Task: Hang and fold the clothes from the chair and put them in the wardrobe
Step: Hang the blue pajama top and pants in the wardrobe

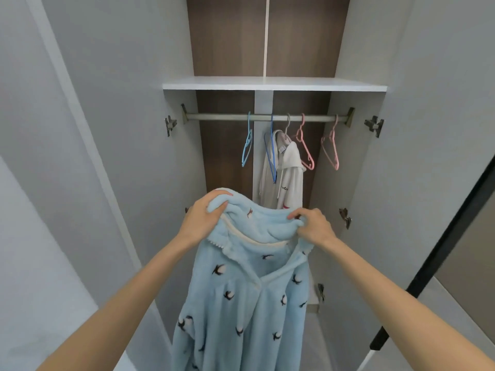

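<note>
Two bare forearms reach forward from the bottom corners, and between them hangs a light blue fleece garment [241, 295] printed with small dark birds. It is held up by its top edge in front of the open wardrobe [225, 162], with its body dropping straight down out of the lower edge of view. A cream-trimmed collar lies just below the hands, and the front opening runs down the middle.

The left hand [202, 214] grips the upper left corner of the fabric. Its fingers [215, 195] curl over the top edge and the thumb presses from the near side, so a fold of fleece is bunched inside the grasp. The right hand [314, 226] pinches the upper right part of the same edge, its fingers [296, 215] closed on a gathered bit of cloth. The stretch of garment between the two hands sags slightly.

Beyond it, inside the wardrobe, a metal rail [222, 117] runs across under a white shelf [273, 83]. On the rail, from left to right, hang a light blue hanger [247, 145], a darker blue hanger [272, 156], a white hooded garment [292, 175] on a grey hanger, and two pink hangers [305, 148] [331, 147]. Both doors stand wide open at the sides.
</note>
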Available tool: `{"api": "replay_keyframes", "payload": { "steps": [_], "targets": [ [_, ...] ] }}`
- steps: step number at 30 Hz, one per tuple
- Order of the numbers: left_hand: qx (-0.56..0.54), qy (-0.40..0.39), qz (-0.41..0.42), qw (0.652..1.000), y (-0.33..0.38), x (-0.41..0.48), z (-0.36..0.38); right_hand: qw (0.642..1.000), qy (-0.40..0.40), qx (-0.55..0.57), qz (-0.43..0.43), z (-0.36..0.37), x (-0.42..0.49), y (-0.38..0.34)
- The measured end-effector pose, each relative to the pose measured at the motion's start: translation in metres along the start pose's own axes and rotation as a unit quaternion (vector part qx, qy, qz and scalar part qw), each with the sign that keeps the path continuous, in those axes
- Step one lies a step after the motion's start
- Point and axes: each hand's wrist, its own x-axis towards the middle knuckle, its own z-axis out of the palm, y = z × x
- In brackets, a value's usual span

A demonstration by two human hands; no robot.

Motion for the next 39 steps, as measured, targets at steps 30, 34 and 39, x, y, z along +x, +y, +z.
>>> {"api": "replay_keyframes", "payload": {
  "steps": [30, 34, 39],
  "targets": [
    [0.057, 0.208, -0.133, 0.967, -0.102, 0.218, 0.003, 0.961, -0.066, 0.264, 0.041, 0.055, 0.444, -0.116],
    [0.042, 0.197, -0.142, 0.969, -0.105, 0.227, 0.002, 0.935, -0.051, 0.343, 0.074, 0.055, 0.454, -0.119],
    [0.040, 0.194, -0.144, 0.970, -0.107, 0.228, 0.006, 0.948, -0.025, 0.314, 0.037, 0.048, 0.448, -0.117]
  ]
}}
